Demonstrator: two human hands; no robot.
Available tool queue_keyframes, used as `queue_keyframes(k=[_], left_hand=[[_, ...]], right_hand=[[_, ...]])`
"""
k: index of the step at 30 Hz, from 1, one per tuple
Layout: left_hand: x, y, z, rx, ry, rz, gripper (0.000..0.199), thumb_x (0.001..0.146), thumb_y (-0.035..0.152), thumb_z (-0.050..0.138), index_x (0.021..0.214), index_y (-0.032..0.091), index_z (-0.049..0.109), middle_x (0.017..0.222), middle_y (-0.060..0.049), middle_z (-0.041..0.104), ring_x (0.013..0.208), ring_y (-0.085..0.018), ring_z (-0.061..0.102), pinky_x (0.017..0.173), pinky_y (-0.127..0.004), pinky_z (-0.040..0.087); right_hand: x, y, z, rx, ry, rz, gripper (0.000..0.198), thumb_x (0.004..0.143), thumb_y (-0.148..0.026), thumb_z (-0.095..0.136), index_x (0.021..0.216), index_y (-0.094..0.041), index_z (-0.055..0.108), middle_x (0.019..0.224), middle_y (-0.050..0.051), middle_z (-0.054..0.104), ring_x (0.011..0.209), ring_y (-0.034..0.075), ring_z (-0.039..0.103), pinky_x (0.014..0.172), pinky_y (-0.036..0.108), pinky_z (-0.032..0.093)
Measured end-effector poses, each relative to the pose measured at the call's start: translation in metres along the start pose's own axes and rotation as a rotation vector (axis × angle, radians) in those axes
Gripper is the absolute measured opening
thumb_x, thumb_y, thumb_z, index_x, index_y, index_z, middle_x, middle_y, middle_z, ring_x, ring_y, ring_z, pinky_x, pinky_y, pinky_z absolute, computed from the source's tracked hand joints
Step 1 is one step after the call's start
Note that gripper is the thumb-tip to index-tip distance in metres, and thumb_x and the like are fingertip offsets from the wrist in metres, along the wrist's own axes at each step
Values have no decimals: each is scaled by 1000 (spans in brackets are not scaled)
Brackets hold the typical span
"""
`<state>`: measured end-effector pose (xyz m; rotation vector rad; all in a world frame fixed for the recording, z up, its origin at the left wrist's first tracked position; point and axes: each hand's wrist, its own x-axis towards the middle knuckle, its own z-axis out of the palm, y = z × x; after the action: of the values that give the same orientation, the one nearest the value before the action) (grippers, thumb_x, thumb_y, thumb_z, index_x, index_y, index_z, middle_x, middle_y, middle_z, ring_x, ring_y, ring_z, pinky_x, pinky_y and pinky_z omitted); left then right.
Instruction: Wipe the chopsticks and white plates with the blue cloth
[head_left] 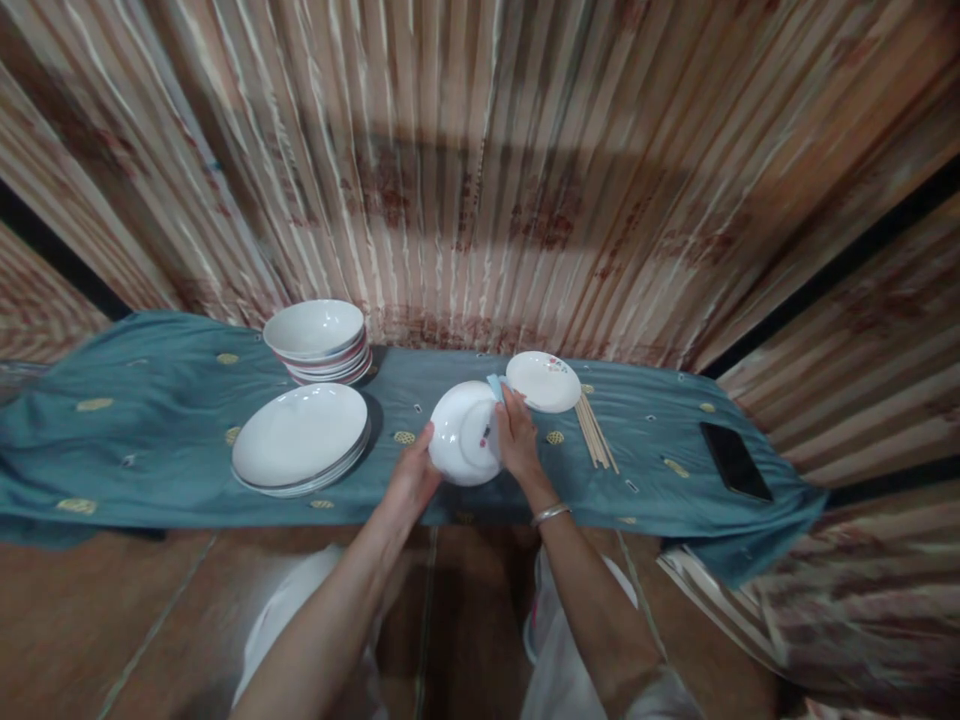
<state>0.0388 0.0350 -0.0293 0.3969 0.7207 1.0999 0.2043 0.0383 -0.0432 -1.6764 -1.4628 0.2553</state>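
My left hand (415, 474) is closed on the lower left rim of a white plate (454, 440), thumb on its upper face. The plate is above the tablecloth near the table's front edge; a round ring and a small dark and red mark show on it, which looks like its underside. My right hand (517, 432), a silver bangle at the wrist, pinches a light blue cloth (495, 386) against the plate's right side. Most of the cloth is hidden by the fingers. Just beyond that hand lies a small white plate (541, 382) with a floral print.
To the left stand a stack of bowls (315, 335) and, in front, a stack of large white plates (300, 438). Several chopsticks (594, 432) and a black phone (735, 461) lie to the right. A teal tablecloth (172, 430) covers the narrow table; curtains (480, 180) hang behind.
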Motion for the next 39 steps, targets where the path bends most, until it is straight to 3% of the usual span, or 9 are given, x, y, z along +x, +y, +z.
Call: queue_keyframes(k=[3,9,15,21,25,30,39], left_hand=[[5,0,-5,2,24,-46,43,81,40,61,113,12,63,107,-14,71,110,-30,61,95,-43,49],[13,-2,-16,-8,70,-55,41,82,39,59,112,11,63,106,-15,71,111,-29,60,94,-41,50],[11,0,-14,-7,117,-67,38,86,37,54,116,13,62,107,-12,71,112,-28,60,94,-40,50],[9,-1,-13,-68,198,-63,40,93,29,43,126,11,56,111,-12,70,111,-24,61,95,-35,48],[9,-3,-16,-82,213,-74,41,94,27,41,129,9,52,110,-13,70,100,-21,65,90,-32,50],[8,-4,-16,-113,277,-86,40,97,23,32,128,7,51,86,-9,73,73,-17,67,80,-29,53],[12,-12,-34,-162,196,-69,29,93,12,42,115,10,60,81,-5,71,63,-10,63,65,-18,52]], right_hand=[[-11,10,6,-8,-22,34,56,96,-49,22,145,-24,32,148,9,37,137,24,31,108,48,29],[-37,16,10,-89,-83,-29,59,96,-45,25,146,-16,29,151,17,31,140,28,27,107,49,31],[-60,10,6,-181,-147,-138,56,96,-42,27,147,-18,27,154,15,24,143,27,20,109,51,26],[-76,-3,-1,-257,-230,-222,55,97,-39,31,147,-17,29,154,13,26,144,27,14,110,53,24],[-78,-14,-4,-288,-284,-248,54,97,-39,32,145,-14,32,153,13,28,144,28,15,111,55,22],[-77,-31,-1,-313,-353,-333,51,97,-39,35,142,-15,36,151,12,33,142,28,20,109,54,24],[-54,-51,18,-357,-441,-479,52,95,-46,38,141,-22,38,152,8,32,140,31,23,108,53,25]])
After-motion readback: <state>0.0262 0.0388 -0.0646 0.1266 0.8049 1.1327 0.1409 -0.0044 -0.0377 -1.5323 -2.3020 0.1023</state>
